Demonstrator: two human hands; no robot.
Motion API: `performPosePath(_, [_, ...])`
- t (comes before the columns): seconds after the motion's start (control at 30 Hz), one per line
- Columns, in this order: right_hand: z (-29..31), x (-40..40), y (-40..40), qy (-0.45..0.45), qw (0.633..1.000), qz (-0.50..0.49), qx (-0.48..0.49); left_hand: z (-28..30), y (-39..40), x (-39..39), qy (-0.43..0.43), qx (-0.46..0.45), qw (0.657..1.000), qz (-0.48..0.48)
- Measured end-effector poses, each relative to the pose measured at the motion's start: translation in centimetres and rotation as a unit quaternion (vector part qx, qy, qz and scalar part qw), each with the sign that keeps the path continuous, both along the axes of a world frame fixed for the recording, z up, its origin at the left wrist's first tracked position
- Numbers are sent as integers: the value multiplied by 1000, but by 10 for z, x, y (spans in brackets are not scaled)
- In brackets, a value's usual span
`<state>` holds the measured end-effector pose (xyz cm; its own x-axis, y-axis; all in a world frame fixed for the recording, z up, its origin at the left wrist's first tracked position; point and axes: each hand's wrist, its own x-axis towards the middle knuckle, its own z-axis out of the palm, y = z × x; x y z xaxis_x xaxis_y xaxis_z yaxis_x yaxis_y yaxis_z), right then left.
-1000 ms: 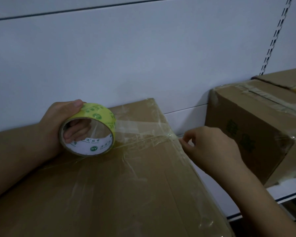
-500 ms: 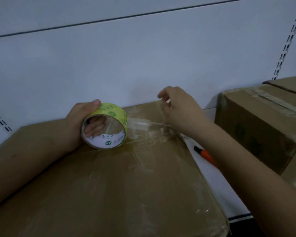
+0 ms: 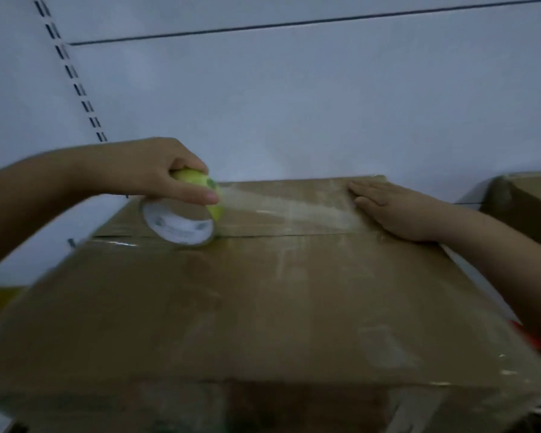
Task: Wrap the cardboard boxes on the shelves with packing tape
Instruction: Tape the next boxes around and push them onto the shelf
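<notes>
the roll of packing tape [image 3: 189, 210] is gripped by the left hand [image 3: 156, 170], fingers curled over its rim, near the far left corner of the cardboard box [image 3: 263, 307]. a clear strip [image 3: 281, 207] is stretched along the far edge of the box top to the right hand [image 3: 394, 207], which is laid flat, fingers straight, near the far right corner. if that pressure is eased, the strip could be lifted or wrinkled; if the roll is tilted, the strip could be skewed off line.
</notes>
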<state>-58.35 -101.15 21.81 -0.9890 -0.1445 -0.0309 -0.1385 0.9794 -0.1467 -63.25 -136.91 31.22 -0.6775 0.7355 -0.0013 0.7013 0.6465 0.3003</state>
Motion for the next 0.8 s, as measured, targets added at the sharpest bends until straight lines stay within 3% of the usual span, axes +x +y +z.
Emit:
performPosePath(0.13, [4,0,-4,-29,999,-43,-12,10,-117,-22,63,-69,990,108])
performPosePath(0.27, [13,2,-21,-59,993,-95,32,-15,-211,-41,25,-101,982,158])
performPosePath(0.47, [14,11,-48,-23,977,-202,60,-61,-216,-55,-48,-75,990,105])
performPosePath(0.8, [13,24,-66,34,969,-242,28,-104,-214,-57,-81,16,995,61])
